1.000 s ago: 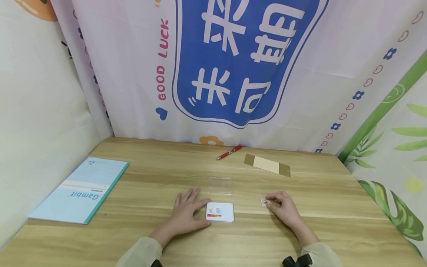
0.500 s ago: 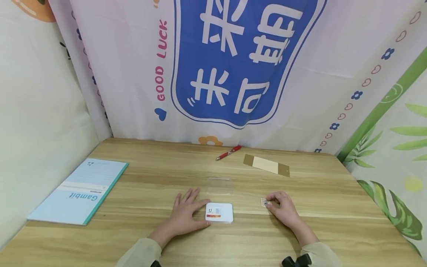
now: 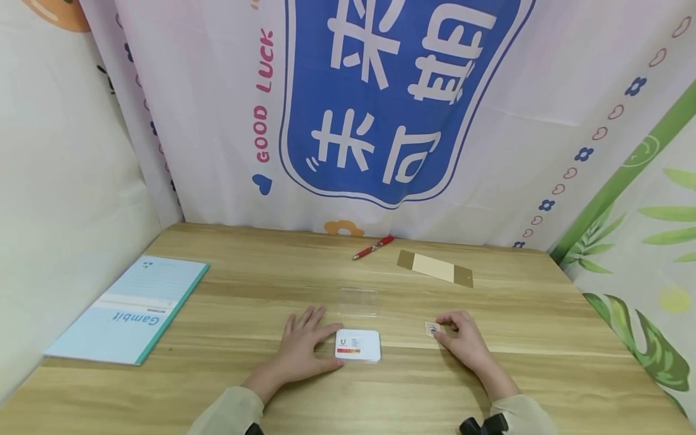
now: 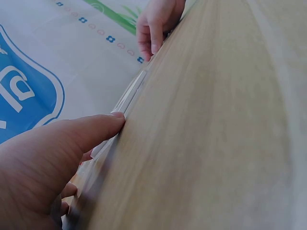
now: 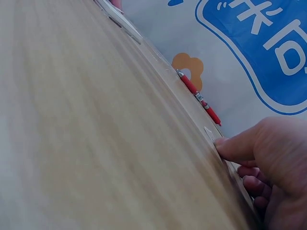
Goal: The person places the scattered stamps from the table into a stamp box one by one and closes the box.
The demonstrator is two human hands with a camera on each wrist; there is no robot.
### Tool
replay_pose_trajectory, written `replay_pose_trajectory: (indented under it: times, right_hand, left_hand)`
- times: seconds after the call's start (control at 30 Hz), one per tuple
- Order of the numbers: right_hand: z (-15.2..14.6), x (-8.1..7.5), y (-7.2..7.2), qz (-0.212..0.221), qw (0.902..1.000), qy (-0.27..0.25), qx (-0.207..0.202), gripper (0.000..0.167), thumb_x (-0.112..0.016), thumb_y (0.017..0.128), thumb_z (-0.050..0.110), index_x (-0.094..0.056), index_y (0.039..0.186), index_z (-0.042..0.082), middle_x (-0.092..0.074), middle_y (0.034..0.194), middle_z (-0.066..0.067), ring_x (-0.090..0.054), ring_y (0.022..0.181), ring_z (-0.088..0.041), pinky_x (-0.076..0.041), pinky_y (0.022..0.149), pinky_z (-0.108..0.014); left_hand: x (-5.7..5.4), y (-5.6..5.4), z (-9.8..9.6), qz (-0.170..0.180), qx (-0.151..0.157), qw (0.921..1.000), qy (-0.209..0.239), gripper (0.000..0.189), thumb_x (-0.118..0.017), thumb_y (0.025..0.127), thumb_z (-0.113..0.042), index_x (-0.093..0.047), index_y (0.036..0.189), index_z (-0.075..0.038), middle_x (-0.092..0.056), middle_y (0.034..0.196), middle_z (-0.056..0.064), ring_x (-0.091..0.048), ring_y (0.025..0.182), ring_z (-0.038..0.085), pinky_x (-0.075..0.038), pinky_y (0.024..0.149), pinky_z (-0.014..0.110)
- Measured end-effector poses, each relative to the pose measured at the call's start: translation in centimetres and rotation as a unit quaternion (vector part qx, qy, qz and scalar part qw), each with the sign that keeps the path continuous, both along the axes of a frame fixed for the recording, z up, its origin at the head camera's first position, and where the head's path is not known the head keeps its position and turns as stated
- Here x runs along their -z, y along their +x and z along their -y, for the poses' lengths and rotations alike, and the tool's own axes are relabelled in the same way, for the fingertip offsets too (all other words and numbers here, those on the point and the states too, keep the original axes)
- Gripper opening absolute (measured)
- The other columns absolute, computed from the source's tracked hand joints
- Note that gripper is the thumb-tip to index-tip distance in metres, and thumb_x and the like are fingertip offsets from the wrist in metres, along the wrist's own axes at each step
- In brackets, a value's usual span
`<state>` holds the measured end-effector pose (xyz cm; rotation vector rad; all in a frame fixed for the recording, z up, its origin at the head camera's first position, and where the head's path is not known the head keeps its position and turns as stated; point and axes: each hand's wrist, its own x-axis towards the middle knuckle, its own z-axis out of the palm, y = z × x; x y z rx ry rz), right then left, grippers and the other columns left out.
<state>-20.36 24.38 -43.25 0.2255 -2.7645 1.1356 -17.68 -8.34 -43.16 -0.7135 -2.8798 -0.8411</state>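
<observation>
A clear plastic case with a white printed card (image 3: 367, 346) on top lies on the table in the head view. My left hand (image 3: 307, 349) rests beside it, thumb and index finger at its two left corners, other fingers spread. In the left wrist view the thumb (image 4: 96, 132) presses the case's near edge. A transparent rectangular lid (image 3: 357, 302) lies just behind. To the right, my right hand (image 3: 462, 341) pinches a small square stamp-like paper (image 3: 432, 328) at its right side, close over the table. In the right wrist view only a pale corner of this paper (image 5: 209, 133) shows past the thumb.
A red pen (image 3: 373, 248) lies near the table's back edge, left of a brown-and-cream paper strip (image 3: 434, 268). A light-blue notebook (image 3: 127, 311) lies at the left. Printed cloth (image 3: 228, 121) hangs behind the wooden table (image 3: 261, 266).
The fingers of my right hand have drawn back slightly on the small square paper, so more of its face shows. My left hand and the case have stayed put.
</observation>
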Motion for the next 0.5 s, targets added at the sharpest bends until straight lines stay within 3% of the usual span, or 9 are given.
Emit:
replay_pose_trajectory:
  times: [0.5]
  right_hand:
    - [-0.01, 0.31, -0.17, -0.008, 0.9999, -0.007, 0.005, 0.017, -0.067, 0.072, 0.004, -0.057, 0.086, 0.002, -0.048, 0.088, -0.007, -0.043, 0.078, -0.019, -0.037, 0.070, -0.032]
  left_hand:
    - [-0.19, -0.02, 0.07, 0.001, 0.003, 1.0000, 0.001, 0.062, -0.062, 0.069, -0.054, -0.051, 0.121, -0.021, -0.023, 0.137, 0.017, -0.011, 0.125, 0.037, 0.002, 0.094, 0.057]
